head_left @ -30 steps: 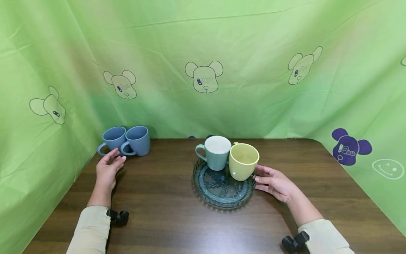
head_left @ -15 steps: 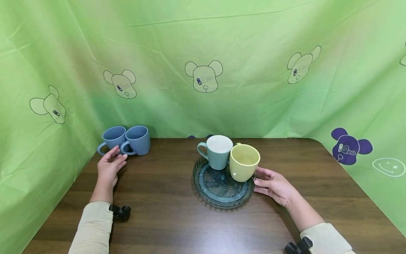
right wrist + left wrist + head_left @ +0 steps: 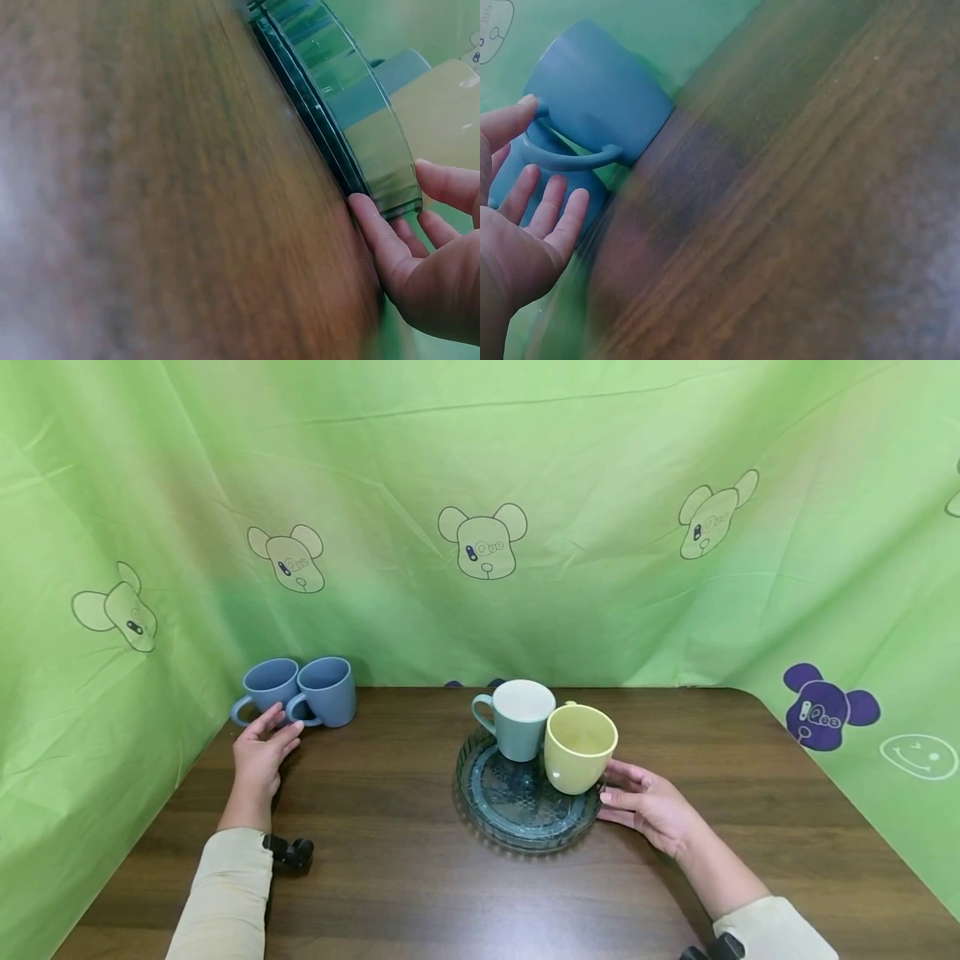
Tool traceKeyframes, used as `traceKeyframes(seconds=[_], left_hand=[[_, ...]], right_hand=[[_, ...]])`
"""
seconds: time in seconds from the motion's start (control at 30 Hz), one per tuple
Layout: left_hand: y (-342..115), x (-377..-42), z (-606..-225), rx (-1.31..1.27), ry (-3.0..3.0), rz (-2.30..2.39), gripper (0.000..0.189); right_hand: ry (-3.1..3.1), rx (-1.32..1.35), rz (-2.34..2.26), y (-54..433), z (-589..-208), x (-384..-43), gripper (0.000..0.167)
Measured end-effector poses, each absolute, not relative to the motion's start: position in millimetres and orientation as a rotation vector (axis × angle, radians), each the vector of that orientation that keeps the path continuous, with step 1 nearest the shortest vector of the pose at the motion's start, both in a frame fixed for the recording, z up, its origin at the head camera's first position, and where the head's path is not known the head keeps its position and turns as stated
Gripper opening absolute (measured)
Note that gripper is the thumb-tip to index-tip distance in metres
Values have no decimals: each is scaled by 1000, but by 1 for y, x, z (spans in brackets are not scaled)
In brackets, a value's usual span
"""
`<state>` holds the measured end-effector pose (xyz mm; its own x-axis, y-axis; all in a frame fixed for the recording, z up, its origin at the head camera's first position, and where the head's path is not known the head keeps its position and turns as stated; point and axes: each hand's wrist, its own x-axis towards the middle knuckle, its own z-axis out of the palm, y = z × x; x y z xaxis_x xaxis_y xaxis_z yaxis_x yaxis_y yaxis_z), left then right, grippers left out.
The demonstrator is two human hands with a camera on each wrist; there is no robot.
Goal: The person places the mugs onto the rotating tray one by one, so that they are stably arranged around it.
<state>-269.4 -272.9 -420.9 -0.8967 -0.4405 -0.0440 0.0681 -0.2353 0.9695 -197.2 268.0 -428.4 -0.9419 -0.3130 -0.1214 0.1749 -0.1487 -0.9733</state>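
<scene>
A round dark glass turntable (image 3: 517, 822) stands on the table, with a teal mug (image 3: 517, 727) and a yellow mug (image 3: 579, 752) upright on its far and right parts. My right hand (image 3: 652, 806) grips the turntable's right rim; in the right wrist view, the thumb lies at the upper edge of its clear wall (image 3: 375, 150) and a finger at the base. At the far left, two blue mugs stand side by side, one left (image 3: 268, 683) and one right (image 3: 328, 693). My left hand (image 3: 258, 760) is at their handles, fingers relaxed, gripping nothing; contact is unclear.
The brown wooden table (image 3: 390, 860) has its far edge against a green cloth backdrop (image 3: 480, 627) printed with bear heads. The cloth also hangs along the left and right sides.
The turntable has turned slightly clockwise: the teal mug shifted right, the yellow mug right and nearer. My right hand slid a little nearer with the rim. The left hand shifted slightly; the blue mugs stayed.
</scene>
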Motion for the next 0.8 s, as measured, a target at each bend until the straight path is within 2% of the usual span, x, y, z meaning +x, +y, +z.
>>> traceKeyframes(seconds=[0.5, 0.8], left_hand=[[-278, -286, -429, 486, -1659, -2173, 46], [-274, -294, -429, 501, -1521, -2220, 25]], right_hand=[[1802, -118, -2170, 263, -425, -192, 77], [1804, -100, -2183, 262, -423, -189, 76]])
